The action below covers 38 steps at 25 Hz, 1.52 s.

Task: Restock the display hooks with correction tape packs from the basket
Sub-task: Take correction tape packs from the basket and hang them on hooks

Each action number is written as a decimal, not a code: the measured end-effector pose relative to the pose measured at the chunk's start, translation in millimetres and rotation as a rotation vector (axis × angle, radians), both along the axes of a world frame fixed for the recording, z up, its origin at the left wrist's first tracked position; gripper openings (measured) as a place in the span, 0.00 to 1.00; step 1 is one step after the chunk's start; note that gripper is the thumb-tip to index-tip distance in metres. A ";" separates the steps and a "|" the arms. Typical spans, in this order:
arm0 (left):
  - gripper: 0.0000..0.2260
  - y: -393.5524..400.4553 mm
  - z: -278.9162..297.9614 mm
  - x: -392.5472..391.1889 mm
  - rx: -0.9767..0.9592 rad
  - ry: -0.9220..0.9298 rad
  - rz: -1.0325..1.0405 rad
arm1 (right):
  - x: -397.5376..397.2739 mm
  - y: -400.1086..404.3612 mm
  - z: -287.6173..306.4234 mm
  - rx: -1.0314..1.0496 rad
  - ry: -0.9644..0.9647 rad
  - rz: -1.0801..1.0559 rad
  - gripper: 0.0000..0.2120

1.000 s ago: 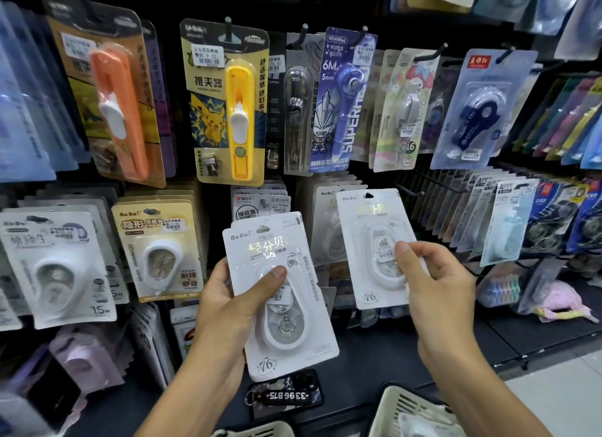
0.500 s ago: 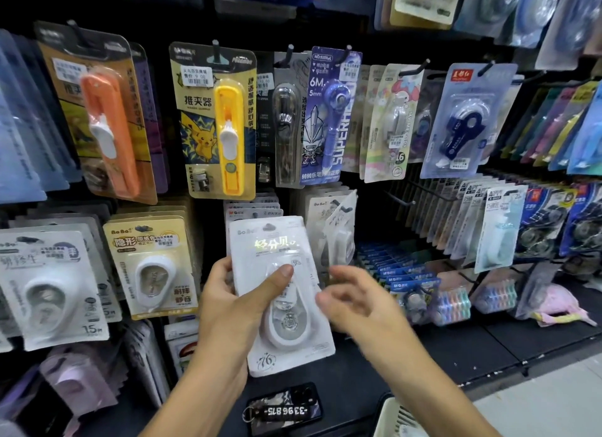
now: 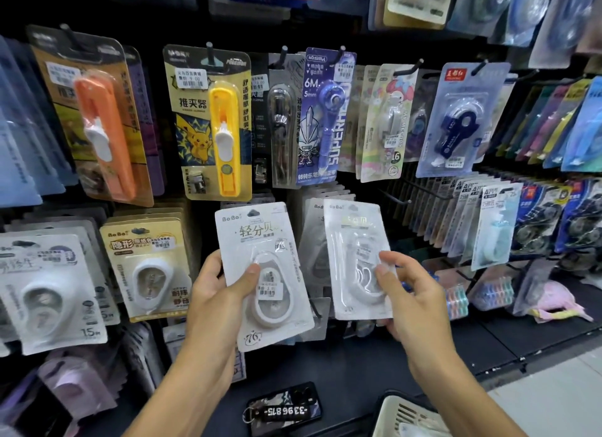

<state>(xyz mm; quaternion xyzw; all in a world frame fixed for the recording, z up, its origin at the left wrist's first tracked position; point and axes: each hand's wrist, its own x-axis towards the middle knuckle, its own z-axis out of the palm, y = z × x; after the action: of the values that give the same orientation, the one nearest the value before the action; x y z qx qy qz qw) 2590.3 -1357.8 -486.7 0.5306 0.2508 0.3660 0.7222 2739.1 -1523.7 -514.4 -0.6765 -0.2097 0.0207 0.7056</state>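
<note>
My left hand (image 3: 213, 296) grips a white BoBo correction tape pack (image 3: 257, 241), thumb pressed on its blister, in front of the lower hook row. My right hand (image 3: 413, 296) pinches the right edge of a second white correction tape pack (image 3: 353, 257), held face-on just ahead of a stack of the same packs (image 3: 312, 228) on a hook. Its top hole is hidden, so I cannot tell whether it hangs on the hook. The basket (image 3: 395, 410), white with slats, shows at the bottom right.
A phone with a numbered key tag (image 3: 283, 410) lies on the dark shelf below my hands. Yellow BoBo packs (image 3: 146, 260) hang at left, clip pushers (image 3: 211, 120) above, and bare black hooks (image 3: 404, 192) jut out to the right.
My right hand had dropped away from its pack half a second ago, leaving it edge-on at the hook. Now it grips that pack again, turned face-on. The left hand stayed put.
</note>
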 end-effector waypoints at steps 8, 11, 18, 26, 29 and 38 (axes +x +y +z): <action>0.13 -9.8 3.2 3.1 0.021 -0.016 -0.013 | 11.7 1.0 5.0 -0.223 0.009 0.085 0.15; 0.13 -10.7 2.2 8.7 0.039 -0.034 -0.034 | -5.1 5.6 7.9 -0.272 -0.087 0.183 0.19; 0.09 -12.7 1.6 27.1 0.655 0.263 -0.068 | -12.6 24.0 12.5 0.175 0.047 0.321 0.16; 0.34 31.9 -20.6 29.3 1.417 0.956 0.010 | 41.7 24.2 6.7 -0.195 -0.079 0.117 0.10; 0.35 36.3 -26.3 28.3 1.464 0.971 0.023 | 51.7 40.6 7.1 -0.506 -0.239 0.197 0.24; 0.32 -24.9 -68.7 9.0 1.516 0.743 -0.093 | 24.0 -0.9 -56.7 -0.719 -0.272 0.339 0.20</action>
<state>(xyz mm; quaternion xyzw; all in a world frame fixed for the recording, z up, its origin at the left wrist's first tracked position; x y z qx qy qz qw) 2599.3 -1382.8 -555.4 0.9672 0.1365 0.2069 0.0555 2763.1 -1524.6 -571.1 -0.8322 -0.3886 0.1191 0.3770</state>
